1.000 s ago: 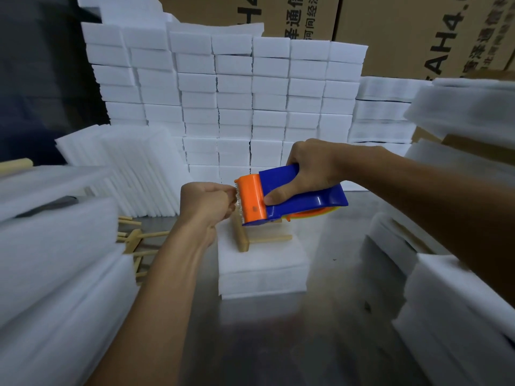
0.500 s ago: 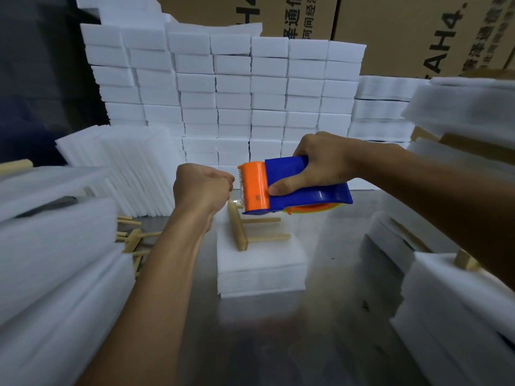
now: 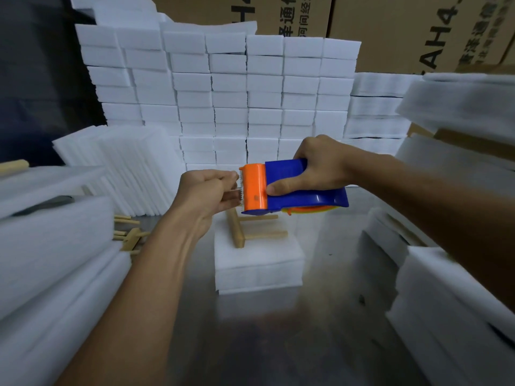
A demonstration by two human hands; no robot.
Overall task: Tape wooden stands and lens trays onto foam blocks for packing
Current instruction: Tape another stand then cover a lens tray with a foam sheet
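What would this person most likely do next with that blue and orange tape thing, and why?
Probably pull a strip out and lower it onto the wooden stand. The left hand pinches at the toothed end of the tape dispenser, gripped by the right hand, both above the stand, which lies untaped as far as visible on the foam block.

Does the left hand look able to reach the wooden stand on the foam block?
Probably yes: left hand hovers just above the wooden stand, nothing between, though it pinches at the tape dispenser.
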